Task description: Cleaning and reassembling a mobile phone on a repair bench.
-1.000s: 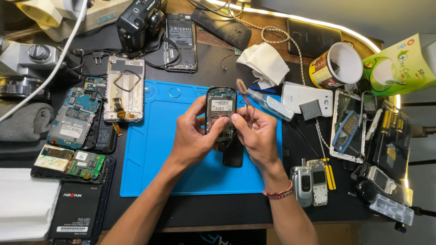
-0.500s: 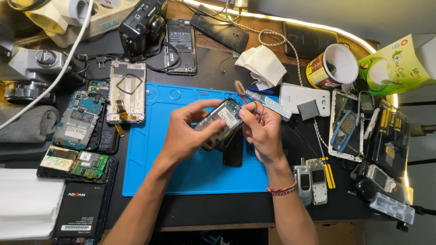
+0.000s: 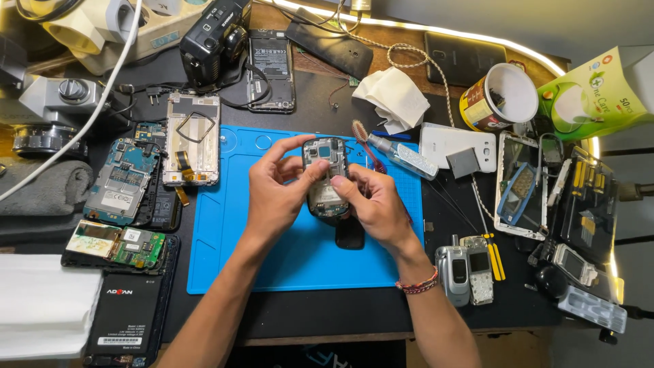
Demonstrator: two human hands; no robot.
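Both hands hold a small opened phone (image 3: 325,176) just above the blue mat (image 3: 225,259), its back cover off and the inner frame and circuitry facing up; the left hand (image 3: 272,194) pinches the phone's upper left edge between thumb and forefinger, fingers curled around its side; the right hand (image 3: 375,204) grips the lower right part, thumb pressed on the face; a dark piece (image 3: 349,235) lies on the mat right under the phone. The step in hand looks like inspecting or working loose the phone's inner frame; the next move probably calls for a steady left-hand hold while the right fingers or a fine tool work an edge, gently, since the parts look fragile.
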